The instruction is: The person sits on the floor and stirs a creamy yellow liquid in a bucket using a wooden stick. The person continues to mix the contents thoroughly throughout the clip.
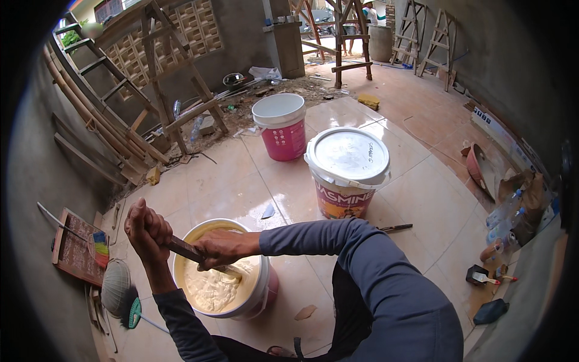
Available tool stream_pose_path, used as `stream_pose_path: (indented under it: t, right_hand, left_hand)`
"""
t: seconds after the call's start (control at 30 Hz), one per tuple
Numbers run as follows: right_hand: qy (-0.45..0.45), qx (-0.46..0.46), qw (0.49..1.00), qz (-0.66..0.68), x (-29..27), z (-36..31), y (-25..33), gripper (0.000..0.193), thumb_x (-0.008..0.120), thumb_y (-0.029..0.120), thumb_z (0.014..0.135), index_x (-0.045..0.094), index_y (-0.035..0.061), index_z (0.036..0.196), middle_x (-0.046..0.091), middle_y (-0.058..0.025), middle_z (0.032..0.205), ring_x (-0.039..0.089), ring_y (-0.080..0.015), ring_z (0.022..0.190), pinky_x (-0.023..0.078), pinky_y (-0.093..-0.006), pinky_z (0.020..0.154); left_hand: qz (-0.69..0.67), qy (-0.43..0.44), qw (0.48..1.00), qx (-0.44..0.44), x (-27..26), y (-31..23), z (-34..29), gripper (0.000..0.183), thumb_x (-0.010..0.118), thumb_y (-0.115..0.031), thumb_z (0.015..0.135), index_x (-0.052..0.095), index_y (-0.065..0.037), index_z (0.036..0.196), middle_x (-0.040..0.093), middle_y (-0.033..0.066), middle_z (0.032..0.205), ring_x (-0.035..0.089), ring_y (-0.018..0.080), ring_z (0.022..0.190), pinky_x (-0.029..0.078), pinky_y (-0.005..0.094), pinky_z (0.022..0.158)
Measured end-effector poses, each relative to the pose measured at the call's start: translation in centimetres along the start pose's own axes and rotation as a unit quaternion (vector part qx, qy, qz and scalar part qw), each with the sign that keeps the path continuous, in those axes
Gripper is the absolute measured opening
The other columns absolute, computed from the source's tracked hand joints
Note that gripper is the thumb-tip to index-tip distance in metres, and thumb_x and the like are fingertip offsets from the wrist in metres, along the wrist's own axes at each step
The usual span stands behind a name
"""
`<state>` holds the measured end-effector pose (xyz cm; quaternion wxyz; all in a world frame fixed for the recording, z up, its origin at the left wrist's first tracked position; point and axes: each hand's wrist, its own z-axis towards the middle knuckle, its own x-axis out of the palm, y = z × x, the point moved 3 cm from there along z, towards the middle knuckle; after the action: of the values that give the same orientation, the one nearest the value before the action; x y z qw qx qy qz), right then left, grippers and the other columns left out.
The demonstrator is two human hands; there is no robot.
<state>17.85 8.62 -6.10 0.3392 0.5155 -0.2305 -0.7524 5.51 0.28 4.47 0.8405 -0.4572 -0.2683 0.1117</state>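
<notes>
A flat wooden stick (pixel 184 248) slants down into thick cream-coloured paint (pixel 211 288) in an open bucket (pixel 263 297) on the floor before me. My left hand (pixel 146 231) is closed in a fist round the stick's upper end, left of the bucket's rim. Lower down, over the paint, my right hand (pixel 224 247) grips the same stick, its arm reaching across from the right. The stick's lower end is sunk in the paint and hidden.
Beyond stand a lidded paint bucket (pixel 348 158) and an open pink-and-white bucket (pixel 283 133). Brushes (pixel 482 276) and plastic bottles (pixel 500 226) lie along the right wall. A ladder (pixel 111 66) and wooden trestle (pixel 181 72) stand at the back left; a broom (pixel 136 312) lies near left.
</notes>
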Motion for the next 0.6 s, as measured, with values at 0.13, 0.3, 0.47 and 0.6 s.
stream_pose_path:
  t: [0.13, 0.3, 0.47, 0.6]
  right_hand:
    - [-0.016, 0.014, 0.999, -0.049, -0.5, 0.6, -0.2, 0.029, 0.078, 0.023, 0.083, 0.059, 0.0063, 0.097, 0.068, -0.0152, 0.078, 0.068, -0.037, 0.079, 0.05, -0.0466, 0.072]
    - [-0.05, -0.005, 0.997, -0.064, -0.8, 2.0, -0.8, 0.033, 0.082, 0.025, 0.082, 0.059, 0.0052, 0.096, 0.069, -0.0156, 0.087, 0.069, -0.0388, 0.086, 0.05, -0.0478, 0.074]
    - [-0.061, -0.032, 0.997, -0.018, 1.5, 4.8, -2.5, 0.036, 0.082, 0.027, 0.083, 0.061, 0.0042, 0.101, 0.067, -0.0177, 0.09, 0.067, -0.0411, 0.087, 0.05, -0.0474, 0.076]
    - [-0.077, -0.052, 0.996, 0.017, 3.3, 5.8, -1.9, 0.035, 0.082, 0.027, 0.083, 0.062, 0.0051, 0.103, 0.067, -0.0187, 0.09, 0.067, -0.0397, 0.09, 0.051, -0.0468, 0.077]
  left_hand:
    - [-0.007, 0.007, 0.999, 0.045, -0.3, 0.0, -0.3, 0.04, 0.059, -0.027, 0.104, 0.042, -0.014, 0.071, 0.029, -0.0057, 0.05, 0.026, 0.0055, 0.035, 0.027, 0.0265, 0.032]
    - [0.045, -0.01, 0.996, 0.078, -0.2, 0.1, -0.2, 0.04, 0.06, -0.024, 0.105, 0.043, -0.014, 0.07, 0.03, -0.0062, 0.052, 0.026, 0.0042, 0.038, 0.026, 0.0257, 0.034]
    - [0.113, -0.089, 0.987, 0.067, -2.0, -0.7, 0.4, 0.045, 0.061, -0.028, 0.105, 0.042, -0.015, 0.067, 0.032, -0.0066, 0.053, 0.026, 0.0033, 0.039, 0.026, 0.0244, 0.036]
    - [0.165, -0.095, 0.981, 0.044, -1.9, -2.0, -0.1, 0.047, 0.061, -0.031, 0.105, 0.042, -0.015, 0.066, 0.032, -0.0064, 0.052, 0.028, 0.0032, 0.039, 0.027, 0.0244, 0.037]
